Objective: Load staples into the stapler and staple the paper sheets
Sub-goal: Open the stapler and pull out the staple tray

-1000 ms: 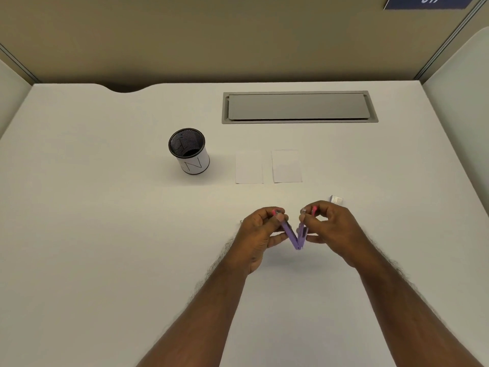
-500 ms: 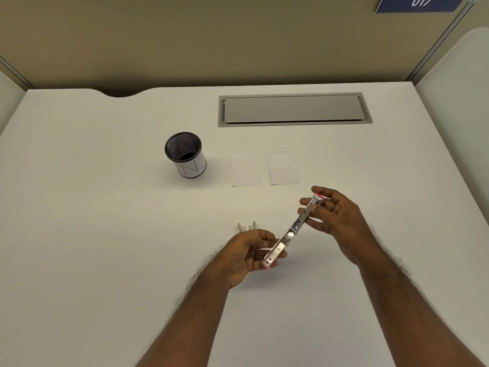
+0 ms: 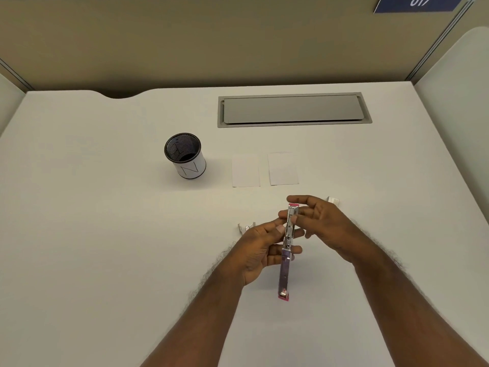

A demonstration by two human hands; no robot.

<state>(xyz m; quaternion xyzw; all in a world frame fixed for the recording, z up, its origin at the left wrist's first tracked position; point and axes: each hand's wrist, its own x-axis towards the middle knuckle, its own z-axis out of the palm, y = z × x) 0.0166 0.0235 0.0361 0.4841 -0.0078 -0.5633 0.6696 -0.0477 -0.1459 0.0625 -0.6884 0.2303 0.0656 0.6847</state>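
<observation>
Both of my hands meet above the middle of the white surface (image 3: 105, 234), sharing one thing between them. With my left hand (image 3: 260, 247) I pinch the opened-out purple and silver stapler with pink tips (image 3: 287, 250) about halfway along its length, thumb on the near side of the metal channel and the other fingers curled behind it. My right hand (image 3: 321, 226) holds the far part of it, fingers loosely bent around the silver metal section just below the far pink tip. Unfolded into one long straight bar, the stapler runs from far to near, the silver magazine half at the far end and the purple half nearer to me, ending in a second pink tip that hangs free above the surface.

Just left of my left hand, a few short silver strips of staples (image 3: 246, 227) lie on the surface. Beyond my right hand, a small white box (image 3: 333, 200) peeks out past my fingers. Farther off, two small white paper sheets (image 3: 264, 169) lie flat side by side, slightly apart. To their left stands a black mesh pen cup with a white band (image 3: 185, 156). At the far edge sits a grey rectangular cable hatch (image 3: 293, 109), set into the surface.
</observation>
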